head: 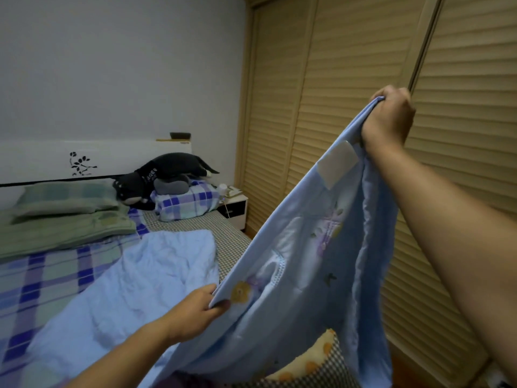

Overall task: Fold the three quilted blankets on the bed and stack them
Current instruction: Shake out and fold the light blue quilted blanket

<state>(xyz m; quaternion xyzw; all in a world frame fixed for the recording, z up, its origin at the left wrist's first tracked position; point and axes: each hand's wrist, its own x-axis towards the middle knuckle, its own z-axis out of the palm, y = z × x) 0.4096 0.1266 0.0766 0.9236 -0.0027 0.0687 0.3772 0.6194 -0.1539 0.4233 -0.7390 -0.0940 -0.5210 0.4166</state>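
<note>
A light blue quilted blanket (302,264) with flower prints and a white label hangs in the air over the bed's right edge. My right hand (389,121) is raised high and grips one upper corner. My left hand (195,312) is lower and grips the same top edge near a yellow flower. The rest of this blue cloth (134,289) lies crumpled on the bed. A yellow-dotted checked blanket (316,362) lies below the hanging part. A folded green blanket (64,228) rests near the headboard.
The bed (232,233) has a checked sheet and blue plaid cover. Pillows and a dark plush toy (165,175) sit by the white headboard. A nightstand (237,208) stands in the corner. Louvred wardrobe doors (349,65) run along the right.
</note>
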